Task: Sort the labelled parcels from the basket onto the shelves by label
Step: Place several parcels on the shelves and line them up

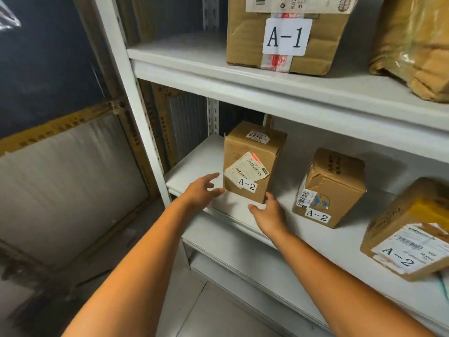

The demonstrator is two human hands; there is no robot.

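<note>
Small upright brown cardboard box marked A-2 (250, 166) stands on white metal shelf (192, 166) beside other A-2 boxes (328, 190): label matches. Left hand (200, 194), right hand (267, 215) flank it, fingers (212, 177) apart, gripping nothing.

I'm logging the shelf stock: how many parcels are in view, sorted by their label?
A-1 box, on the upper shelf: 1
A-2 boxes, on the middle shelf: 3
Brown wrapped parcel, upper shelf, no label showing: 1
Total: 5
</note>
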